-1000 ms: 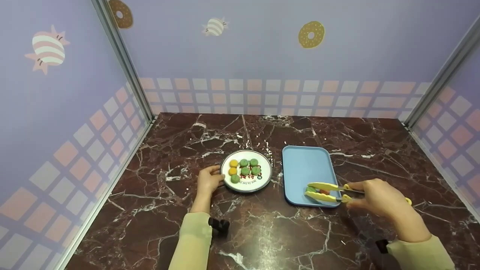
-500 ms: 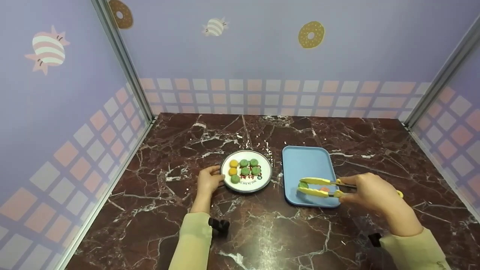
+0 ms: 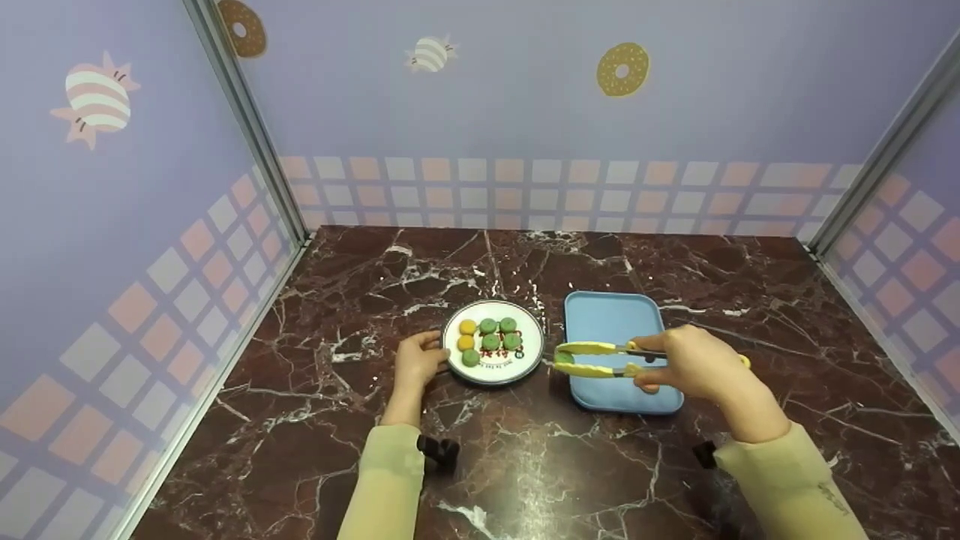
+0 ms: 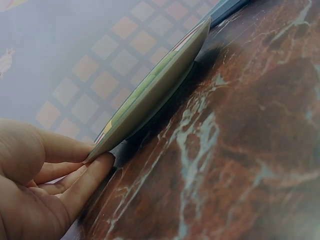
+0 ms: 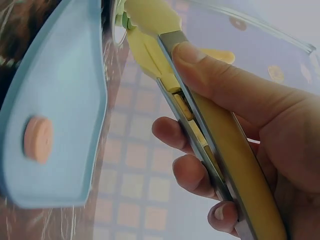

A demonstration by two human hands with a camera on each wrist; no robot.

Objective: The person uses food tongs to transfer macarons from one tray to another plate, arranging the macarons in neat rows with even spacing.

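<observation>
In the head view my left hand (image 3: 418, 364) is at the left rim of a round white plate (image 3: 530, 337). The left wrist view has thumb and fingers pinching the edge of that plate (image 4: 165, 87). On it sit two yellow round pieces (image 3: 466, 334) and several green ones (image 3: 490, 342). My right hand (image 3: 705, 365) grips yellow-tipped tongs (image 3: 596, 370), and between their tips is a green round piece (image 3: 564, 358), over the left edge of the blue tray (image 3: 611, 311). An orange round piece (image 5: 38, 139) lies in the tray, partly covered by the right fingers in the head view.
Plate and tray stand side by side on a dark red marbled tabletop (image 3: 360, 285), with a narrow gap between them. Lilac walls (image 3: 525, 90) with a tile pattern enclose the back and both sides. Black wrist cameras (image 3: 442, 450) sit on the cuffs.
My right hand has carried the tongs and the green piece left, from the tray's lower part to its left edge. The orange piece stayed in the tray. My left hand has not moved.
</observation>
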